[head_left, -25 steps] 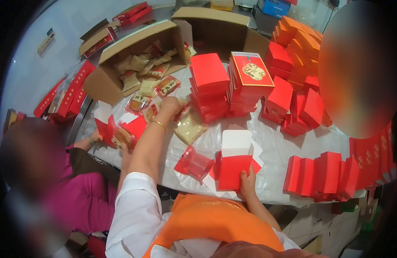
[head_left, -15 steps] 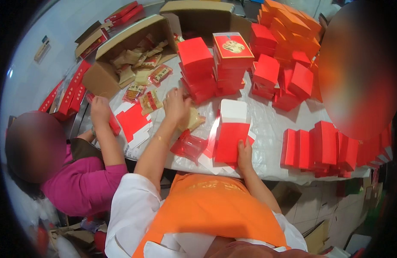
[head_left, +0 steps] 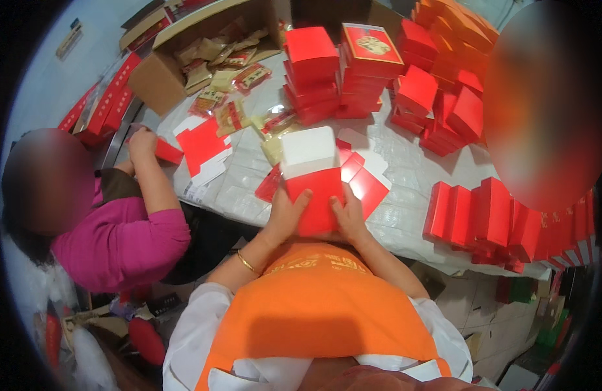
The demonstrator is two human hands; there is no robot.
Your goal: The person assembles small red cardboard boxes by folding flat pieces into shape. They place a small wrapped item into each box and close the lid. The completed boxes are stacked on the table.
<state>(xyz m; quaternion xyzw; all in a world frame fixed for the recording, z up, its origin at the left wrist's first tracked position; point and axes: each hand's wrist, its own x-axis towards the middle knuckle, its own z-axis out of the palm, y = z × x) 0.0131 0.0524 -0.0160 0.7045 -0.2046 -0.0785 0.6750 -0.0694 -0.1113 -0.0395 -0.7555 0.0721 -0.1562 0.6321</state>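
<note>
I hold a red cardboard box at the table's front edge, close to my orange apron. Its white-lined flap stands up at the far end. My left hand grips the box's left side, thumb on the red face. On the opposite side my right hand is closed round it in the same way. Whether anything lies inside the box is hidden. Flat red-and-white box blanks lie beside my right hand. A red clear-wrapped packet shows partly behind my left hand, with gold-wrapped packets beyond it.
A brown carton with wrapped packets lies at the far left. Stacked red boxes stand at the back, more boxes at right. At left, a co-worker in a magenta top handles a red box; another person is at right.
My left hand has come back from the packets to the box's left side. The box has moved left, and both hands now hold it. The co-worker's hand has lowered slightly.
</note>
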